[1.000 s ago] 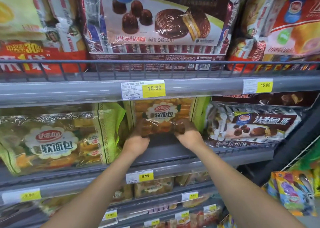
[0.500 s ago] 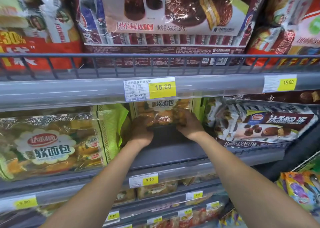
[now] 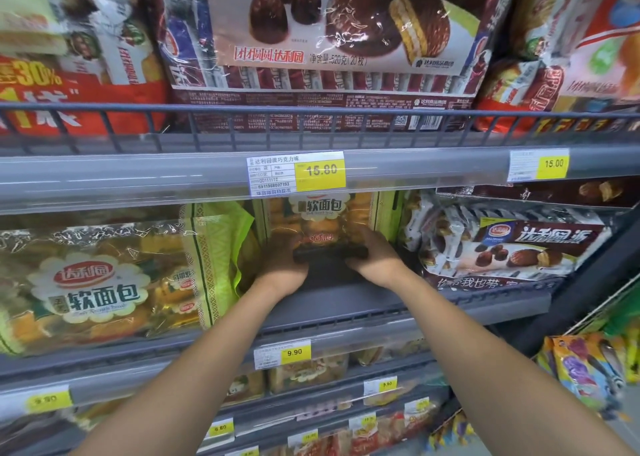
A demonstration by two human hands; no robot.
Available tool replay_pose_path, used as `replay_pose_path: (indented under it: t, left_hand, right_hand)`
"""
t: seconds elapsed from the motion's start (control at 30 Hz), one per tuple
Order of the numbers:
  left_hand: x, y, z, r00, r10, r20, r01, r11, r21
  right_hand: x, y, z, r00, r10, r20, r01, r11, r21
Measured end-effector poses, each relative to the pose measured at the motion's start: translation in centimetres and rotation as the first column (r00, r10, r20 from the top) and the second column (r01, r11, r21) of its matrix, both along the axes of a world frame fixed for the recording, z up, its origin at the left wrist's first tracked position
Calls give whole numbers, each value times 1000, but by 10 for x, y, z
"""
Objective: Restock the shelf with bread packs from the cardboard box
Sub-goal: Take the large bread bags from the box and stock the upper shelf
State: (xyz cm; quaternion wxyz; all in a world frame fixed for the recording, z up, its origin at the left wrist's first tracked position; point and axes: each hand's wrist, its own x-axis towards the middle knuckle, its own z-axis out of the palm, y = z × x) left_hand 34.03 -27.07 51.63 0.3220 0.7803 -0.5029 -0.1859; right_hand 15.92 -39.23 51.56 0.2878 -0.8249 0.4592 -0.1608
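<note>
Both forearms reach straight forward into the middle shelf [image 3: 346,305]. The left hand [image 3: 284,269] and right hand [image 3: 378,261] grip the lower corners of an upright bread pack [image 3: 322,221], fingers curled around its bottom edge, deep between neighbouring packs.

The middle shelf [image 3: 346,303] is a grey metal deck. It carries a large soft-bread pack [image 3: 97,282] at left, an upright bread pack [image 3: 320,220] at centre rear and a chocolate-pie pack [image 3: 512,247] at right, with a 9.90 price tag [image 3: 282,353] on its front strip. The upper shelf [image 3: 104,182], fenced by a wire rail [image 3: 242,109], carries a big chocolate-pie bag [image 3: 329,40] flanked by red snack packs [image 3: 86,85], and its front strip bears a 15.80 price tag [image 3: 296,171]. The lower shelves [image 3: 329,391] hold further packs, too blurred to identify.
</note>
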Motion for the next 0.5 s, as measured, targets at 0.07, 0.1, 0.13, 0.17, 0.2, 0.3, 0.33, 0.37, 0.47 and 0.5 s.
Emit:
replay_pose_path:
  t: [0.07,0.1,0.13,0.17,0.2,0.3,0.33,0.37,0.47,0.5]
  left_hand:
    - [-5,8,2,1000,-21,3,21,1000,13]
    - [-8,13,2,1000,-30,9,30,999,30]
    - [-13,20,2,999,-39,35,38,999,37]
    - [-19,27,1,996,-46,71,43,998,35]
    - [-28,35,1,992,-44,118,40,999,37]
    - [-61,64,4,964,-20,266,8,999,45]
    - [-74,74,4,954,-27,300,20,1000,24]
    - [-88,83,4,948,-40,315,46,999,-14]
    - [-128,111,-5,946,-84,314,124,986,-110]
    - [-142,120,-11,939,-96,330,143,982,-122]
  right_hand:
    - [-11,9,2,1000,11,19,-11,1000,-17]
    - [-18,16,5,999,14,31,-13,999,-30]
    - [-25,23,7,999,15,44,-13,999,-43]
    - [-33,30,9,999,14,53,-11,998,-59]
    - [-41,36,11,998,12,57,-8,997,-78]
    - [-71,63,18,998,16,69,-9,994,-105]
    - [-83,73,19,996,28,86,-18,993,-114]
    - [-96,84,20,993,42,106,-28,992,-126]
    - [-138,115,14,982,71,174,-41,984,-171]
    - [-153,124,8,979,71,189,-37,983,-179]
